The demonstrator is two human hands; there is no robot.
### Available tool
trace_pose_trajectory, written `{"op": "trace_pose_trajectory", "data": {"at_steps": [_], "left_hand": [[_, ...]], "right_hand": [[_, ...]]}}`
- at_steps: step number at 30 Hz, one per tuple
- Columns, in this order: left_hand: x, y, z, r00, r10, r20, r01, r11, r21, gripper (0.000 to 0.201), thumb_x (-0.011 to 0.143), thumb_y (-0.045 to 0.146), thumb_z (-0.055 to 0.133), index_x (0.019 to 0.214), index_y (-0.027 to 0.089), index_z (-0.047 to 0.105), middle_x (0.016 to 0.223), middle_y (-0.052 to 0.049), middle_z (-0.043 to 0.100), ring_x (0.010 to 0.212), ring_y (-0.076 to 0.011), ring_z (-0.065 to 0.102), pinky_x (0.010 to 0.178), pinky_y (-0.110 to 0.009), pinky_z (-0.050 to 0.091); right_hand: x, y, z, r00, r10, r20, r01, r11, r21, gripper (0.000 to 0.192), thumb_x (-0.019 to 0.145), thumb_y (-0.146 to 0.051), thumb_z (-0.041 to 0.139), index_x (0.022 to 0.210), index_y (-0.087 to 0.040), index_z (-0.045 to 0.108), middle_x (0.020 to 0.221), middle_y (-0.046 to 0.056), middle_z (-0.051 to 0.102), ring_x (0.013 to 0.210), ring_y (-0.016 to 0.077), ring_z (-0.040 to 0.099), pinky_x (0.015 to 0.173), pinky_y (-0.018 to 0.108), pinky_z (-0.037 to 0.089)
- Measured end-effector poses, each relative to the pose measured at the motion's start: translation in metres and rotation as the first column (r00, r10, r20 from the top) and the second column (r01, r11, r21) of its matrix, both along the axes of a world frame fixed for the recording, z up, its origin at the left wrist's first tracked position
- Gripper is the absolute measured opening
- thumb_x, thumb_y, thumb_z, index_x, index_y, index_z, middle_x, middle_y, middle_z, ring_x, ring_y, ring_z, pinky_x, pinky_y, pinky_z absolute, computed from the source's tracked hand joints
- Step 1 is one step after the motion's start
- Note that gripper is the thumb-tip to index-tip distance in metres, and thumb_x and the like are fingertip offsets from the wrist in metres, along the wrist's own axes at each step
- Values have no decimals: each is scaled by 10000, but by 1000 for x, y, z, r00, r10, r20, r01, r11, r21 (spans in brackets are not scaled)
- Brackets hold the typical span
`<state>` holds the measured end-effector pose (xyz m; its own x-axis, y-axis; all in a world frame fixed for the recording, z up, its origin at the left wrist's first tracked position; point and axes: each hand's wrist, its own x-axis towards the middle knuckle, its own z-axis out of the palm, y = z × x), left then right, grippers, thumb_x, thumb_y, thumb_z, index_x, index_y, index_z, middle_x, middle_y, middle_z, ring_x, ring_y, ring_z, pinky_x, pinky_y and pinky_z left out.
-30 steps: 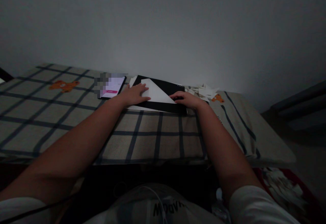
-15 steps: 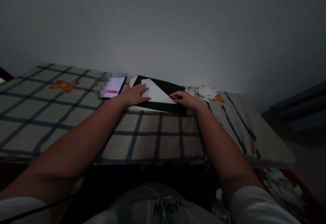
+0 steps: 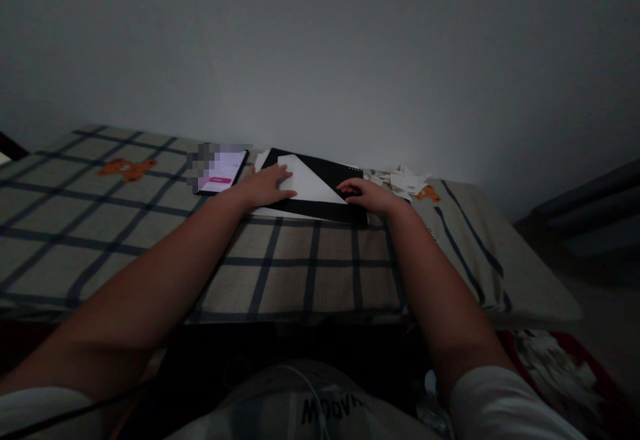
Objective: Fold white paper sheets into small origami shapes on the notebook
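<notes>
Left fingers (image 3: pixel 283 168) spread on paper (image 3: pixel 311 184) | right fingers (image 3: pixel 351 182) half-curled, grip unclear | black board (image 3: pixel 333 170) extends beyond tip

Tablecloth (image 3: pixel 290 283): woven cloth here, matt, faintly rough, reaching out to the surface's front edge.
White sheet (image 3: pixel 310 185): paper, this one, smooth and matt across its face.
Black rectangle (image 3: pixel 327 171): smooth, dull finish by the back edge; card or plastic, can't call it!
Screen (image 3: pixel 224 168): and there's the gloss, glass-like, near the back edge.
Scraps (image 3: pixel 407 180): thin matt paper, toward the back right corner.
</notes>
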<state>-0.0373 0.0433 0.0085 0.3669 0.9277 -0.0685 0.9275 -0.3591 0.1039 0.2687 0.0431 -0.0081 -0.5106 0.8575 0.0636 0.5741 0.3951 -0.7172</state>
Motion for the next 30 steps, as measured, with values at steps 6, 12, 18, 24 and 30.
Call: {"op": "trace_pose_trajectory", "data": {"at_steps": [6,12,18,24,30], "left_hand": [[1,0,-1,1000,-7,-18,7,1000,13,699,907,612,385,1500,248,327,1602,-55,195,1460,-308,175,1156,-518,101],[0,2,-3,1000,-12,-16,12,1000,20,712,904,619,378,1503,237,320,1601,-54,195,1462,-317,164,1152,-541,109],[-1,2,-2,1000,-23,7,23,1000,19,702,899,622,391,1498,262,326,1601,-48,201,1461,-318,166,1152,-554,93],[1,-1,0,1000,-3,10,3,1000,7,690,903,613,403,1501,279,318,1603,-43,194,1460,-321,165,1151,-550,93],[1,0,-1,1000,-4,9,4,1000,10,682,905,604,402,1498,276,323,1602,-43,198,1463,-309,161,1154,-548,81]], "right_hand": [[-4,-5,5,999,-27,33,27,1000,6,273,834,-148,554,1076,-210,665,1106,61,669,1005,189,599,934,364,473],[-11,-6,7,992,-125,12,124,992,38,191,891,-235,507,969,-195,677,1014,51,682,941,181,597,885,341,468],[-10,-3,1,997,-75,24,75,997,16,208,808,-192,597,1009,-196,650,922,44,652,843,163,588,754,286,480],[-7,2,-3,998,-52,35,50,997,55,270,759,-135,604,1016,-204,652,951,39,642,878,168,584,796,305,480],[-5,2,-2,1000,-18,17,18,1000,17,314,750,-109,599,1047,-204,642,970,37,643,902,162,583,819,302,483]]}}
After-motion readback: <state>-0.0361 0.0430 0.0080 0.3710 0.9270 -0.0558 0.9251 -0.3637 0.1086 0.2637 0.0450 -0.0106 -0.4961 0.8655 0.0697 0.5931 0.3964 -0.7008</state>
